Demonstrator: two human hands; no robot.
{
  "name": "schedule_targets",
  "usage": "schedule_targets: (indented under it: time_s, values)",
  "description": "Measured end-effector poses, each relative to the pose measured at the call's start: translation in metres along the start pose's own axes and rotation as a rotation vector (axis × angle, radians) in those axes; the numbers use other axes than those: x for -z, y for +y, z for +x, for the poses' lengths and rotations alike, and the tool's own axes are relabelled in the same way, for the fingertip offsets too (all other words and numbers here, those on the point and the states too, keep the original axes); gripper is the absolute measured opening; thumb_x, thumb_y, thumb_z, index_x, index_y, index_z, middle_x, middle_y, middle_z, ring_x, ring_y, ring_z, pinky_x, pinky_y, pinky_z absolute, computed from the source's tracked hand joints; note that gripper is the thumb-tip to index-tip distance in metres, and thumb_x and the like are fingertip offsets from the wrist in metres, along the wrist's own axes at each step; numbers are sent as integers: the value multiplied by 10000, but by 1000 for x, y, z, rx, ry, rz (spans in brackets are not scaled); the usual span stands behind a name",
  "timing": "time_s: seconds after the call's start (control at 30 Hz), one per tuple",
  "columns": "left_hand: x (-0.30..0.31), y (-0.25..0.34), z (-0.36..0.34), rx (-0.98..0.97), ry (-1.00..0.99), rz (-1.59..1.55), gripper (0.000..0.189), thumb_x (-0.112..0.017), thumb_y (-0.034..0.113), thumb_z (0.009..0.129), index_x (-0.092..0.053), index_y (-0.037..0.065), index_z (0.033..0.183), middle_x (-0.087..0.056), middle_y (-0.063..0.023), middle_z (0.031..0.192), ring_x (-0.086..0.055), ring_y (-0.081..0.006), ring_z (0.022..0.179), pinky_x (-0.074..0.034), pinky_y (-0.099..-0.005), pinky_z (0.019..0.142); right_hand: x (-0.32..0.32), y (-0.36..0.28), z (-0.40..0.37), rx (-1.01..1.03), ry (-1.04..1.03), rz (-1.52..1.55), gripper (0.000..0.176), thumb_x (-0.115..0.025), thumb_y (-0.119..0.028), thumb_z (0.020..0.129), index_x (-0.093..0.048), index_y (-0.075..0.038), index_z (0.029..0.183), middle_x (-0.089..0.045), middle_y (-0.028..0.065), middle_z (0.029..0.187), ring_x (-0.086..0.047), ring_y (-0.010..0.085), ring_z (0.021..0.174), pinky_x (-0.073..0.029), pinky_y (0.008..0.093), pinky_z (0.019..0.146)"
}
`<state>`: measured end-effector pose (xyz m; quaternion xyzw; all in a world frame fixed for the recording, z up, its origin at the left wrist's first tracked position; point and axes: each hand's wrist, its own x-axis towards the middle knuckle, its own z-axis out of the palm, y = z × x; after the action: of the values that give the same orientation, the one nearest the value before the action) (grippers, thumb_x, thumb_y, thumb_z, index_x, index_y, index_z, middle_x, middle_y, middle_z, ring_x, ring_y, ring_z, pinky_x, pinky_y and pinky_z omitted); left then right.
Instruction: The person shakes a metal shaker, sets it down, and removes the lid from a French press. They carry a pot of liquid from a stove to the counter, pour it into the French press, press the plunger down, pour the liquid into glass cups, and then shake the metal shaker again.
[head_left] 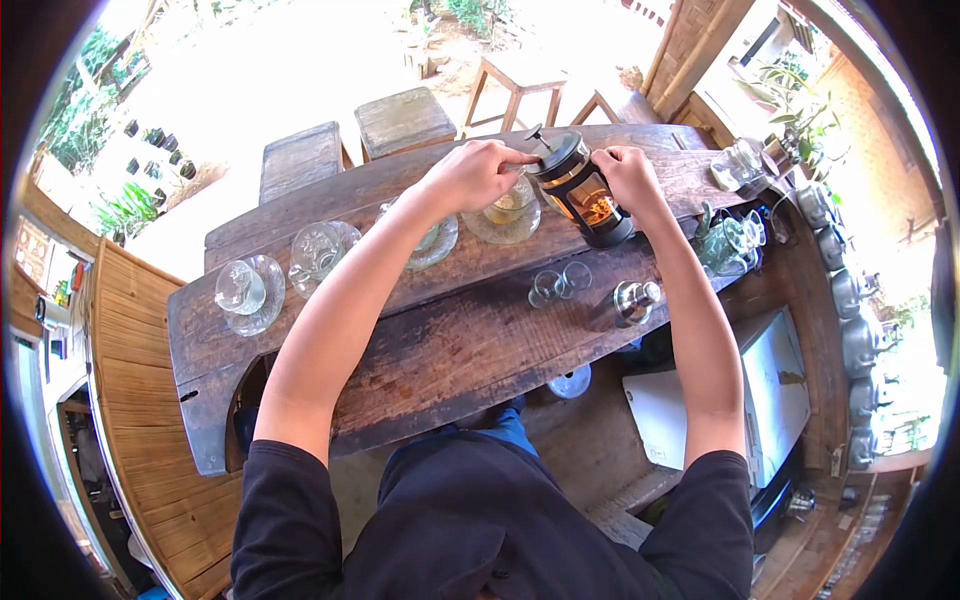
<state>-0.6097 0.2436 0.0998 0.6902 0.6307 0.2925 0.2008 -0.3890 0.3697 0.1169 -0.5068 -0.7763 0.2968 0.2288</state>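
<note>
A French press with a black frame, amber liquid and orange-brown bits inside stands tilted on the dark wooden table. My right hand is closed at its right side, where the handle is; the handle itself is hidden. My left hand has its index finger stretched to the rim of the lid, the other fingers curled. The plunger knob sticks up from the lid. Just below my left hand sits a glass cup with yellowish contents on a glass saucer. Another glass cup is partly behind my left forearm.
Glass cups on saucers line the table's left. Near me are small glasses and a metal shaker. Upturned glasses and a glass jar stand right. Metal kettles hang along the right; wooden stools stand beyond.
</note>
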Motion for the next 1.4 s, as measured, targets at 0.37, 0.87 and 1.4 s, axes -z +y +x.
schedule_targets:
  time_s: [0.37, 0.87, 1.4]
  values:
    - [4, 3, 1, -3, 1, 1, 456, -507, 140, 884, -665, 206, 1306, -641, -122, 662, -563, -186, 581, -489, -376, 642, 3, -4, 1, 5, 10, -26, 381, -602, -318, 893, -734, 18, 1016, -722, 229, 947, -697, 338, 907, -513, 414, 841]
    - [6, 3, 0, 50, -46, 4, 474, -561, 98, 896, -638, 250, 1339, -708, -132, 852, -485, -143, 578, -447, -331, 596, 3, -9, -2, 26, 25, -25, 390, -605, -327, 886, -722, 42, 933, -717, 229, 906, -696, 331, 865, -512, 414, 814]
    - [6, 1, -1, 52, -38, -11, 466, -582, 113, 907, -628, 258, 1347, -730, -131, 997, -530, -152, 626, -473, -327, 640, 1, -7, 0, 39, 17, -12, 393, -603, -328, 884, -701, 52, 891, -705, 234, 870, -689, 343, 852, -506, 427, 797]
